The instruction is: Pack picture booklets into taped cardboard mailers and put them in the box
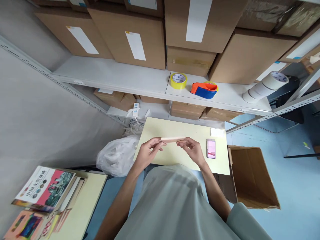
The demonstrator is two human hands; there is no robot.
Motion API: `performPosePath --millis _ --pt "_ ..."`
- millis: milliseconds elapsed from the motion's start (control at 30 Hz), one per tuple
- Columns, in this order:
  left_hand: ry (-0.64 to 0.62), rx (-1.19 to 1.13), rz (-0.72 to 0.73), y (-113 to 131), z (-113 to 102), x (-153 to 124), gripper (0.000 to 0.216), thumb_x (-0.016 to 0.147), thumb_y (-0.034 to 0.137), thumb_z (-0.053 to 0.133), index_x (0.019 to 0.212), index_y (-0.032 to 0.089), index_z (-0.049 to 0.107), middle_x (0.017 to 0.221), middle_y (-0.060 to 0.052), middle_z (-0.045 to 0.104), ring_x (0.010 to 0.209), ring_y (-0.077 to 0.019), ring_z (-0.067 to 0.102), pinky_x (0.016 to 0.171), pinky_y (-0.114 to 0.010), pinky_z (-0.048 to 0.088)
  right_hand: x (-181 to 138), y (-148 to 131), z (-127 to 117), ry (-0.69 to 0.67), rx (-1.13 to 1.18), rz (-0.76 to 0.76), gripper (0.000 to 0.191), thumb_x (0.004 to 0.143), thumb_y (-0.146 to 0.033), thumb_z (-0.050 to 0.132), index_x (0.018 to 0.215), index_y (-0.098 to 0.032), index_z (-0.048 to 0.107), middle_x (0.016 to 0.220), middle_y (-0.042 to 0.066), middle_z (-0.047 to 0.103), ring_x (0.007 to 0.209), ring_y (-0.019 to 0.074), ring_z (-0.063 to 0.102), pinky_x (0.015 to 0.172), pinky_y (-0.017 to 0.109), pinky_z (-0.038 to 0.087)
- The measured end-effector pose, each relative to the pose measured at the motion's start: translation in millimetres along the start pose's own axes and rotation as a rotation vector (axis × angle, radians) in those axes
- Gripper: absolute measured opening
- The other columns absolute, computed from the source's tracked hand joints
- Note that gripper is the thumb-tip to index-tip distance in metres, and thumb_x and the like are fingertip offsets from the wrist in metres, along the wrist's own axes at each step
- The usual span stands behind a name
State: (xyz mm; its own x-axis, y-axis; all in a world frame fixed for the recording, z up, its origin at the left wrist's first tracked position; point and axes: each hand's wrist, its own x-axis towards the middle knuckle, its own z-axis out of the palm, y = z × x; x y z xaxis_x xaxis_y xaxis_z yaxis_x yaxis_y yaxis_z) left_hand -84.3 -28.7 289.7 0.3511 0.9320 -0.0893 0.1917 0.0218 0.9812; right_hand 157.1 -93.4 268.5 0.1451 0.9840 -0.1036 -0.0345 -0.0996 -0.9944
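Note:
My left hand (150, 150) and my right hand (192, 148) pinch the two ends of a thin, pale, book-like item (173, 139). It is held level above the cream table (172, 155) and seen nearly edge-on, so I cannot tell exactly what it is. On the table to the right of my right hand lies a phone (211, 148) with a pink screen. Behind the phone, near the table's back right corner, is a small white flat item (217, 132).
A grey shelf (150, 78) with cardboard boxes (135, 36) stands ahead. It also bears yellow tape (178, 81), an orange-blue tape dispenser (204, 90) and white rolls (265, 87). Left are a plastic bag (117, 155) and stacked books (45, 188); right, an open carton (255, 178).

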Motion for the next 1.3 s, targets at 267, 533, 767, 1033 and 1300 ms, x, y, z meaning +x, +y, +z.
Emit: performPosePath --millis 267,533,767,1033,1300 --pt "-0.022 -0.047 -0.074 -0.5 5.1 2.5 0.047 0.095 0.065 0.069 0.08 0.021 0.067 0.057 0.001 0.067 0.047 -0.0145 0.061 0.052 -0.026 0.051 -2.8 -3.8 8.0 -0.007 0.03 0.109 0.055 0.092 -0.074 0.074 0.077 -0.02 0.073 0.068 0.008 0.079 0.058 0.0195 0.073 0.055 0.03 0.055" --pt "0.061 -0.079 -0.06 -6.4 5.9 -3.5 0.057 0.098 0.073 0.059 0.085 0.019 0.071 0.071 -0.008 0.077 0.056 -0.0176 0.067 0.049 -0.027 0.045 -5.3 -1.5 6.8 -0.008 0.062 0.075 0.057 0.093 -0.075 0.071 0.084 -0.02 0.077 0.079 0.01 0.082 0.068 0.0214 0.076 0.064 0.033 0.06" --pt "0.148 0.113 0.046 1.6 7.3 -14.7 0.042 0.1 0.058 0.066 0.111 0.02 0.08 0.109 -0.009 0.083 0.079 -0.0192 0.074 0.06 -0.026 0.053 2.3 16.9 7.7 -0.024 0.165 0.076 0.049 0.082 -0.068 0.086 0.098 -0.022 0.078 0.082 0.002 0.079 0.075 0.0197 0.074 0.078 0.035 0.064" --pt "0.0 0.54 0.406 10.6 39.8 -30.0 0.029 0.106 0.023 0.062 0.131 0.029 0.075 0.107 -0.004 0.084 0.093 -0.0199 0.076 0.088 -0.033 0.06 24.7 56.9 17.4 -0.035 0.316 0.096 0.051 0.07 -0.061 0.097 0.09 -0.025 0.066 0.087 0.002 0.082 0.083 0.0238 0.079 0.09 0.042 0.064" --pt "-0.04 0.396 0.316 7.8 36.5 -30.9 0.029 0.107 0.033 0.062 0.128 0.028 0.08 0.102 -0.005 0.084 0.085 -0.0183 0.077 0.079 -0.028 0.061 17.6 68.7 9.5 -0.074 0.313 0.175 0.05 0.068 -0.062 0.098 0.092 -0.021 0.082 0.094 0.007 0.084 0.088 0.0265 0.08 0.091 0.045 0.066"
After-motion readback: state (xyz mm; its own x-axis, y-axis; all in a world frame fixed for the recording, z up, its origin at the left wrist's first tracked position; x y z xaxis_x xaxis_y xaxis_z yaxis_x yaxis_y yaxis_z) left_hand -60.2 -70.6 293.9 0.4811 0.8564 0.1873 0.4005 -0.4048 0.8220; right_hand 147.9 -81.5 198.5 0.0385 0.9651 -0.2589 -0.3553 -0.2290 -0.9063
